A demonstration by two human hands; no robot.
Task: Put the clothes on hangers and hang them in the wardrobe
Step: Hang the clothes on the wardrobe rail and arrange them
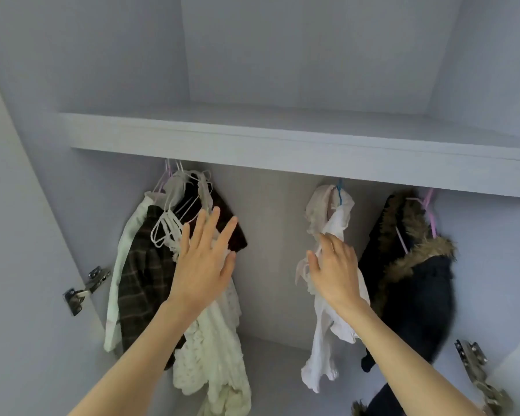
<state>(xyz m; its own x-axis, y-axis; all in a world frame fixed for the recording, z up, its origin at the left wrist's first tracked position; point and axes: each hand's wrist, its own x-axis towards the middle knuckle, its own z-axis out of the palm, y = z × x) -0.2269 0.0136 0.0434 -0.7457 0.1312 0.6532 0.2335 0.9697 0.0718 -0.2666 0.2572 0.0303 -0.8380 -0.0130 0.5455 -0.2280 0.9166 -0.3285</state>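
I have both hands inside the wardrobe (282,139), spacing hung clothes: left hand (203,262) flat, fingers spread, on the knitted top (213,340); right hand (335,271) fingers straight against the white blouse (327,340). Next, I judge, another garment needs fetching.

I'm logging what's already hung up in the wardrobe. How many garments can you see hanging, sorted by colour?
White or cream: 3, a cream garment at far left, a knitted one, a ruffled one
Dark plaid: 1, a shirt
Dark brown: 1, a garment behind the left hand
Navy with fur trim: 1, a coat
Total: 6, though the left bunch overlaps, so more may hide.
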